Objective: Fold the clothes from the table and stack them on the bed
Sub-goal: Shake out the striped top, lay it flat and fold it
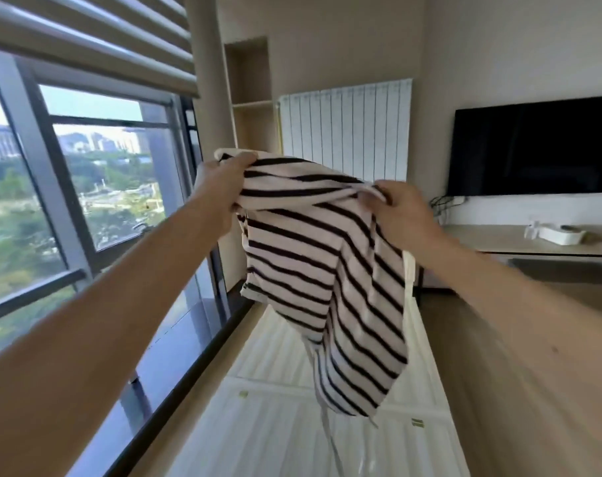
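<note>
Here, at nine o'clock, the window (96, 187) fills the left of the view under a half-raised blind (96, 39), and both bare arms reach forward from the lower corners. The left hand (223, 187), just left of centre, is closed on one upper edge of a striped shirt (313, 270), fingers wrapped over the cream-and-black cloth; the right hand (401, 208), toward two o'clock of centre, pinches the other upper edge, so the garment is held aloft between them. It hangs bunched and twisted toward six o'clock, with thin white ties (327, 428) trailing below, over a pale quilted surface (268, 425) that I take to be the bed. Behind it at twelve o'clock stands a white radiator (347, 132); further right, at two to three o'clock, a dark television (533, 146) hangs above a low wooden shelf (499, 241) bearing a small white tray (564, 235). The step in hand looks like shaking the shirt out before folding. To do it well, the hands should likely shift to matching points, shoulder to shoulder, draw apart until the top edge is taut, and let the twist fall out before laying it flat. The ties may tangle if left dangling.
</note>
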Demonstrator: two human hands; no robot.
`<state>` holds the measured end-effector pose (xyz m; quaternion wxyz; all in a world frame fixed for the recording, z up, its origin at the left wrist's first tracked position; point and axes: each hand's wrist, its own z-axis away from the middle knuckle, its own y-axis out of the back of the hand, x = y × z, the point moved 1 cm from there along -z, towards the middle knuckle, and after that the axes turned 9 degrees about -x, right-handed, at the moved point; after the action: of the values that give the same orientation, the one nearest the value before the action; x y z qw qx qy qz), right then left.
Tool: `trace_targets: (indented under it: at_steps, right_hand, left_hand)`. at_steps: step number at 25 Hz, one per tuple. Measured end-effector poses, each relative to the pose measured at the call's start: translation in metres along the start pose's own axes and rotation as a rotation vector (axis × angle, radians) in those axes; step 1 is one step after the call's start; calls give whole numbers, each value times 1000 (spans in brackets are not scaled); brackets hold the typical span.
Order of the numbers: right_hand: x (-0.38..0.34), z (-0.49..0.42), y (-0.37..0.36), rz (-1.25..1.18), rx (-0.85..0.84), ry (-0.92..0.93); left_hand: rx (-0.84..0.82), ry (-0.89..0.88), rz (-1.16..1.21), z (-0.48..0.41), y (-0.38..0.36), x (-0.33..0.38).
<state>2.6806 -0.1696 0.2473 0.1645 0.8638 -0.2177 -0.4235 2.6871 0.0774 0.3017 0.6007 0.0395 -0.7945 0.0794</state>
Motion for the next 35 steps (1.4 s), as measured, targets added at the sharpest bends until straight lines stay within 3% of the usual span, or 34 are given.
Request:
trace_targets:
  at_steps: [4, 11, 14, 17, 18, 19, 22, 24, 26, 28, 31, 35]
  right_hand:
    - [-12, -29, 52, 136, 115, -37]
    - [33, -36, 60, -63, 75, -366]
    - [13, -18, 47, -174, -65, -373]
    - [-24, -2, 15, -210, -418, -235]
    - [-28, -1, 5, -192, -439, -188]
    - [-29, -5, 0, -193, -357, -180]
    - [-34, -17, 11, -263, -61, -218]
    - [-41, -26, 27, -288, -40, -157]
    - [-57, -32, 41, -302, -28, -92]
    - [-70, -37, 52, -306, -3, -23]
    - [-83, -36, 59, -247, 2, 38]
    - [-70, -31, 74, -232, 57, 7]
  left_hand:
    - [-102, 8, -84, -17, -8, 14]
    - [-401, 41, 68, -16, -45, 9]
    - [-464, -15, 51, -1, -64, 16]
    - [-610, -88, -43, 23, -85, 22]
    - [-646, -118, -90, 27, -88, 21]
    - [-655, -178, -169, 30, -89, 20]
    - [-498, -485, -619, 26, -66, 0]
    - [-296, -621, -980, 24, -42, -30]
    - [-103, -596, -1227, 23, -25, -65]
    - [74, -526, -1262, 18, -15, -87]
    - [213, -497, -1069, 8, -6, -91]
    - [334, -732, -868, -3, -5, -53]
